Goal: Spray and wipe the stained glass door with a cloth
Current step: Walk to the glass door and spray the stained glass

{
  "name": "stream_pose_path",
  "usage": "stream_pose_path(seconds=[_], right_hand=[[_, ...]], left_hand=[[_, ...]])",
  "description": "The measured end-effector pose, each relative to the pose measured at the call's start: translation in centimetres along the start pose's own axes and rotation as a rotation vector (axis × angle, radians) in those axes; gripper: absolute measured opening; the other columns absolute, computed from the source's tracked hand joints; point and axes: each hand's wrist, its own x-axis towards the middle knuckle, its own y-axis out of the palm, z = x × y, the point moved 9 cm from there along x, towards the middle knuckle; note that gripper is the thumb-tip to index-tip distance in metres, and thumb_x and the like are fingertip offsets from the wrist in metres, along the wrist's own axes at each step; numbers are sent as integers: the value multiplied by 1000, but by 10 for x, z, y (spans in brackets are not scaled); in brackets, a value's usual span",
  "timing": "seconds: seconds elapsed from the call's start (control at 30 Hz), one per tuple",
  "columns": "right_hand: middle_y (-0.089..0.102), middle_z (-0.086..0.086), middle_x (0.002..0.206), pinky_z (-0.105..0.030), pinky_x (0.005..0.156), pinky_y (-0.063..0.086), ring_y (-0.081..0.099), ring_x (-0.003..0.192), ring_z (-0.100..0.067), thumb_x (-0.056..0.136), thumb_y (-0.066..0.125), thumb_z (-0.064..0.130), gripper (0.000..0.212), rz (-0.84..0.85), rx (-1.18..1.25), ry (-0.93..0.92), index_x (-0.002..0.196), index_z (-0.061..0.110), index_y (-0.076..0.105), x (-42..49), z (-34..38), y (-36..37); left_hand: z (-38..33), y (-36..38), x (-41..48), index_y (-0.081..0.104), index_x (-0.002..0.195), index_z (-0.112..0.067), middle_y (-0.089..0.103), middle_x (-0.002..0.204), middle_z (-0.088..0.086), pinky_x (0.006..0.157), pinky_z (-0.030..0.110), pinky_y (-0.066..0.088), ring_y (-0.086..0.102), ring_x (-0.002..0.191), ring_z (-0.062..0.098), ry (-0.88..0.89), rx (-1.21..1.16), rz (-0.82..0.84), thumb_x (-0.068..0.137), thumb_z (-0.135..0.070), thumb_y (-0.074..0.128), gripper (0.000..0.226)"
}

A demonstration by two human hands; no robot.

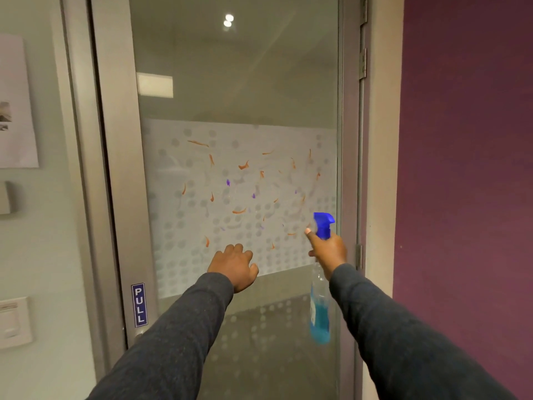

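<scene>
The glass door (236, 82) fills the middle of the view, with a frosted dotted band across it. Orange and purple smears (243, 166) are scattered over that band. My right hand (328, 249) grips the neck of a spray bottle (319, 310) with a blue trigger head and blue liquid, held upright near the door's right edge, nozzle toward the glass. My left hand (235, 264) is raised at the lower edge of the frosted band, fingers loosely curled, with nothing seen in it. No cloth is visible.
A metal door frame (115, 168) carries a blue PULL sign (139, 304) at the left. A purple wall (467, 168) stands to the right. Paper notice (16, 105) and a wall switch (14, 321) are on the left wall.
</scene>
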Motion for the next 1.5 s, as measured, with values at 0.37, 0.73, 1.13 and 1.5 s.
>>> stream_pose_path(seconds=[0.37, 0.73, 1.13, 1.5], right_hand=[[59, -6, 82, -31, 66, 49, 63, 80, -26, 94, 72, 33, 21, -113, 131, 46, 85, 19, 59, -26, -34, -54], [57, -8, 83, -33, 72, 53, 58, 80, -24, 96, 69, 29, 21, -62, 36, 3, 87, 14, 58, -123, -45, -51], [53, -9, 79, -30, 63, 50, 55, 74, -22, 95, 71, 29, 23, -209, 11, 46, 89, 11, 58, -276, -54, -56], [54, 4, 68, -33, 64, 52, 51, 66, -16, 91, 77, 24, 19, -483, -25, 39, 82, 19, 61, -429, -44, -155]], left_hand=[[-24, 27, -28, 48, 139, -15, 47, 138, 11, 101, 42, 39, 43, 127, 28, 29, -11, 72, 101, -42, 29, 50], [-42, 37, -74, 51, 137, -13, 50, 136, 14, 103, 42, 41, 45, 127, 32, 177, -151, 76, 101, -43, 32, 50], [-71, 79, -187, 54, 130, -11, 50, 136, 16, 104, 45, 37, 43, 129, 34, 397, -248, 176, 100, -44, 34, 49], [-198, 55, -310, 55, 131, -12, 52, 134, 15, 102, 45, 41, 47, 126, 33, 675, -374, 204, 99, -43, 36, 49]])
